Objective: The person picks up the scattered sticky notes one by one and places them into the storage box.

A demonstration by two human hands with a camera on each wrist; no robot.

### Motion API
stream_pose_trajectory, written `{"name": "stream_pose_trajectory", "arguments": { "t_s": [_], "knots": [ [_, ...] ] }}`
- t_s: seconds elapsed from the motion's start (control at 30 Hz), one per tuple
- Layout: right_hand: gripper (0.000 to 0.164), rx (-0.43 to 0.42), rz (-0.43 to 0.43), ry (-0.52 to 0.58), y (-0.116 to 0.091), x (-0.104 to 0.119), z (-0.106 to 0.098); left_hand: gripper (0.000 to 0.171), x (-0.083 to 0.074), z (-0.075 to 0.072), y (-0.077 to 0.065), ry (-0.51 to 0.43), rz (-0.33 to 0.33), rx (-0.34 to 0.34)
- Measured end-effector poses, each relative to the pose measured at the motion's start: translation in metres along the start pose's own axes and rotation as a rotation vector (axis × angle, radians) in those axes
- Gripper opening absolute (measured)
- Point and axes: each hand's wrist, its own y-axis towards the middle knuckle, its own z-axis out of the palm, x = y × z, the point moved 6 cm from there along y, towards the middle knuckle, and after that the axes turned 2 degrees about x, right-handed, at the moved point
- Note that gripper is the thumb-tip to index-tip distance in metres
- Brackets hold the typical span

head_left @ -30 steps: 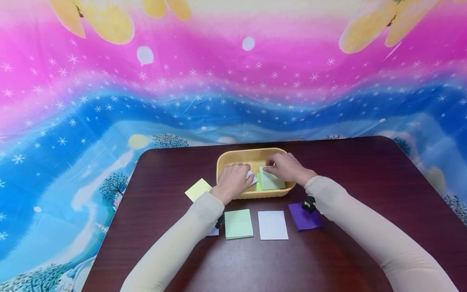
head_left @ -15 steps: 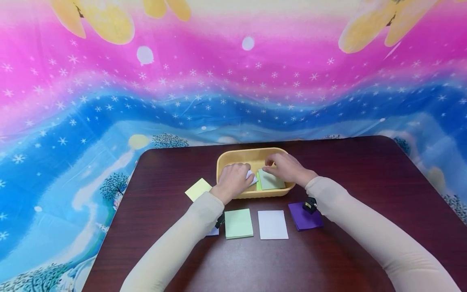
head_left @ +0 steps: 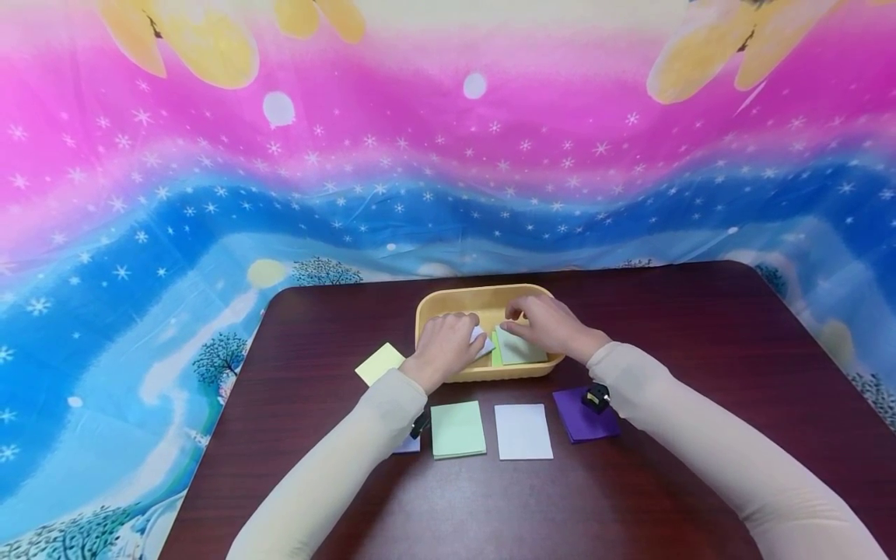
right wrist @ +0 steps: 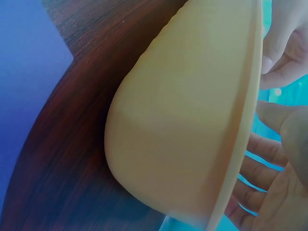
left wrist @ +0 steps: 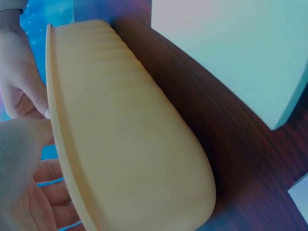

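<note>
Read the dial from the middle of the yellow plastic tray (head_left: 504, 374), twelve at the patterned backdrop (head_left: 448, 155). The tray sits on your dark red-brown worktop (head_left: 700, 350), with your hands reaching in over its rim.

Your left hand (head_left: 445, 347) comes from eight o'clock, fingers bent downward, beside a tilted whitish pad (head_left: 488, 348); you cannot tell from here whether they pinch it. Your right hand (head_left: 553, 320) comes from three, thumb and fingers apart and loosely bent above a pale green pad (head_left: 523, 351). That pad overlaps a bright green pad (head_left: 496, 352) at four inside the tray.

Outside it, a light yellow pad (head_left: 378, 362) lies between eight and nine, a lavender pad (head_left: 411, 446) at seven, partly under your sleeve (head_left: 336, 467), a mint-green pad (head_left: 458, 429) between six and seven, a plain white pad (head_left: 523, 432) between five and six, and a purple pad (head_left: 577, 421) at four.
</note>
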Motion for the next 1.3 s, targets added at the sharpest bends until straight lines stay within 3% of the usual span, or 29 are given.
{"name": "stream_pose_trajectory", "arguments": {
  "t_s": [0.8, 1.3],
  "knots": [
    [0.019, -0.066, -0.103, -0.009, -0.010, 0.022, -0.006, 0.030, -0.002, -0.009, -0.007, -0.003, 0.000, -0.009],
    [0.023, -0.058, -0.128, -0.005, -0.014, 0.037, -0.005, 0.035, 0.004, -0.012, -0.014, -0.002, -0.009, -0.012]
  ]
}}
